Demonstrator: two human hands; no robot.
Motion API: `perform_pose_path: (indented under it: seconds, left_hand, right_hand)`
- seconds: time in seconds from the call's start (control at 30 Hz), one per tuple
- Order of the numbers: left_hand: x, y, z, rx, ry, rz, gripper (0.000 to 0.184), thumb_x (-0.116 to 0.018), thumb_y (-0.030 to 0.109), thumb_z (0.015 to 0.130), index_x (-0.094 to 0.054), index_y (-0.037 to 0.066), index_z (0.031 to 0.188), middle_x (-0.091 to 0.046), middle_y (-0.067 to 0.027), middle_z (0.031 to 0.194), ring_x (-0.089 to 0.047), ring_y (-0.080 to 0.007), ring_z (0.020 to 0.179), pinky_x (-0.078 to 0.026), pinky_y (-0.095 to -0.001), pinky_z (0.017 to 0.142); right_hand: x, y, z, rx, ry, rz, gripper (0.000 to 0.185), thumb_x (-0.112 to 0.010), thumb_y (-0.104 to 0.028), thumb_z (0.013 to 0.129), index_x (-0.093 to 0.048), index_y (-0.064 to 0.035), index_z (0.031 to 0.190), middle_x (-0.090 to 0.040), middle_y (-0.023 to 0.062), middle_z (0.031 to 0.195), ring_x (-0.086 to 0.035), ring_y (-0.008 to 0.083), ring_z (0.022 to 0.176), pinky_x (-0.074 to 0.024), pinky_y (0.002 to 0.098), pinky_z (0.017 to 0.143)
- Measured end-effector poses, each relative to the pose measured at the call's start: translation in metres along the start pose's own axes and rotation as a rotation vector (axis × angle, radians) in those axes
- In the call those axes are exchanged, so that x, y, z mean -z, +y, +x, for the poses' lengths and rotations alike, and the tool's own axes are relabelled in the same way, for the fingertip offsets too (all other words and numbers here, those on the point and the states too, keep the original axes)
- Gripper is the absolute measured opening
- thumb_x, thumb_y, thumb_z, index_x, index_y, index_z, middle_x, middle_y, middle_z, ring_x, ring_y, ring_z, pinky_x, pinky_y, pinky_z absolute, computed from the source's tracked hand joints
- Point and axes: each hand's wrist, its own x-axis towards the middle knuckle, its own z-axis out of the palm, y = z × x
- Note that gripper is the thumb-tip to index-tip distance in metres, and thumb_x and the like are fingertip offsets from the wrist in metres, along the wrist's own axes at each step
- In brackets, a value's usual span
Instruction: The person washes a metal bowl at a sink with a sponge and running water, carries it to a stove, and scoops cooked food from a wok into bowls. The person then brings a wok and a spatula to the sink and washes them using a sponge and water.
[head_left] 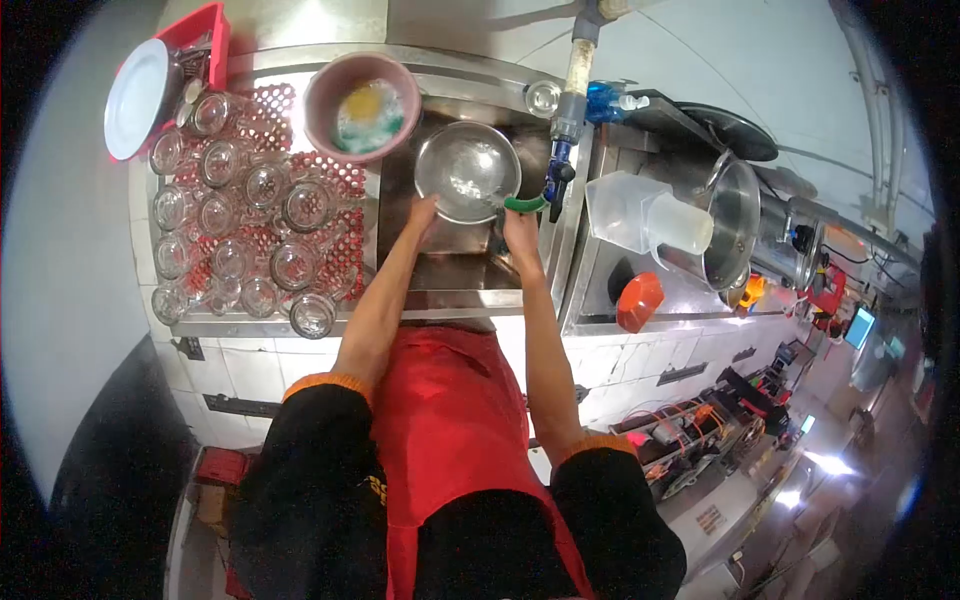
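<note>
A shiny metal bowl (pixel 468 165) with some water in it is held over the sink (pixel 440 270). My left hand (pixel 424 214) is closed on its near left rim. My right hand (pixel 521 236) is at the near right rim, its fingers closed there and partly hidden by a short green hose (pixel 525 204). That hose hangs from the blue-handled tap (pixel 560 170), its end beside the bowl. Behind and left of the bowl stands a pinkish basin (pixel 318 105) with suds, a yellow sponge and something green inside.
Several glass mugs (pixel 266 186) crowd a red perforated mat (pixel 345 180) on the left. A white plate (pixel 137 98) leans by a red tray (pixel 217 50). On the right are a clear plastic jug (pixel 618 210), a large metal pot (pixel 740 215) and an orange bowl (pixel 640 301).
</note>
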Motion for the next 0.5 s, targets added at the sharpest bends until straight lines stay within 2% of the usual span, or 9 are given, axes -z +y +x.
perform_pose_path:
  seconds: [0.07,0.13,0.2,0.23,0.3,0.4,0.43,0.47,0.5]
  left_hand:
    - [-0.028,0.030,-0.030,0.224,-0.099,-0.199,0.044,-0.058,0.017,0.086,-0.048,-0.007,0.121,-0.061,-0.0158,0.109,-0.063,-0.0257,0.093,-0.052,-0.0370,0.078]
    - [-0.046,0.036,-0.032,0.272,-0.088,-0.179,0.037,-0.055,0.016,0.088,-0.051,-0.006,0.118,-0.063,-0.0155,0.105,-0.064,-0.0234,0.086,-0.053,-0.0370,0.078]
    - [-0.060,0.014,-0.010,0.297,-0.514,-0.268,0.039,-0.043,0.012,0.094,-0.044,-0.002,0.130,-0.048,-0.0217,0.131,-0.052,-0.0316,0.117,-0.047,-0.0462,0.096]
    - [-0.066,0.014,-0.014,0.295,-0.518,-0.277,0.039,-0.043,0.012,0.094,-0.044,-0.002,0.130,-0.048,-0.0217,0.131,-0.052,-0.0316,0.117,-0.047,-0.0462,0.096]
    - [-0.083,0.060,-0.062,0.625,-0.588,-0.709,0.045,-0.041,0.011,0.095,-0.033,-0.006,0.135,-0.037,-0.0277,0.138,-0.044,-0.0425,0.124,-0.040,-0.0539,0.102]
    - [-0.082,0.052,-0.064,0.905,-0.677,-1.014,0.048,-0.041,0.011,0.094,-0.027,-0.010,0.136,-0.027,-0.0322,0.142,-0.036,-0.0511,0.127,-0.036,-0.0594,0.104]
    - [-0.082,0.054,-0.070,1.000,-0.570,-1.153,0.045,-0.041,0.016,0.095,-0.033,-0.009,0.132,-0.035,-0.0304,0.137,-0.042,-0.0460,0.124,-0.035,-0.0588,0.105]
    - [-0.078,0.029,-0.060,0.983,-0.557,-1.156,0.045,-0.041,0.016,0.095,-0.033,-0.009,0.132,-0.035,-0.0304,0.137,-0.042,-0.0460,0.124,-0.035,-0.0588,0.105]
    - [-0.068,-0.017,-0.040,0.628,-0.649,-0.969,0.042,-0.044,0.016,0.095,-0.038,-0.008,0.128,-0.042,-0.0280,0.130,-0.046,-0.0431,0.119,-0.037,-0.0581,0.104]
  right_hand:
    - [0.027,-0.011,-0.018,0.139,-0.007,-0.010,0.045,-0.049,-0.040,0.096,-0.059,0.0015,0.109,-0.063,0.0095,0.090,-0.059,0.0215,0.087,-0.0435,0.0292,0.081]
    - [0.048,-0.010,-0.028,-0.123,-0.295,0.004,0.046,-0.048,-0.039,0.097,-0.058,0.0027,0.113,-0.061,0.0107,0.105,-0.055,0.0188,0.100,-0.0396,0.0291,0.090]
    - [0.058,-0.008,-0.046,-0.163,-0.385,0.223,0.046,-0.049,-0.038,0.097,-0.057,0.0034,0.115,-0.061,0.0100,0.110,-0.053,0.0162,0.103,-0.0371,0.0278,0.094]
    - [0.061,-0.006,-0.056,-0.116,-0.377,0.447,0.046,-0.050,-0.038,0.097,-0.057,0.0037,0.115,-0.060,0.0089,0.110,-0.052,0.0144,0.103,-0.0359,0.0266,0.095]
    - [0.062,-0.023,-0.080,-0.133,-0.340,0.460,0.046,-0.051,-0.038,0.097,-0.057,0.0038,0.116,-0.060,0.0077,0.109,-0.053,0.0142,0.101,-0.0368,0.0267,0.094]
    - [0.053,-0.048,-0.098,-0.259,-0.372,0.494,0.044,-0.053,-0.034,0.096,-0.054,0.0034,0.120,-0.060,0.0057,0.108,-0.053,0.0142,0.099,-0.0382,0.0268,0.092]
    - [0.049,-0.063,-0.103,-0.186,-0.475,0.563,0.043,-0.054,-0.032,0.096,-0.053,0.0029,0.121,-0.060,0.0061,0.109,-0.053,0.0146,0.101,-0.0385,0.0272,0.093]
    - [0.043,-0.085,-0.111,-0.113,-0.578,0.634,0.042,-0.054,-0.031,0.096,-0.053,0.0024,0.122,-0.059,0.0065,0.109,-0.052,0.0150,0.102,-0.0388,0.0276,0.093]
    - [0.033,-0.099,-0.113,-0.017,-0.593,0.671,0.039,-0.056,-0.028,0.096,-0.053,0.0021,0.120,-0.060,0.0063,0.106,-0.052,0.0143,0.099,-0.0405,0.0269,0.090]
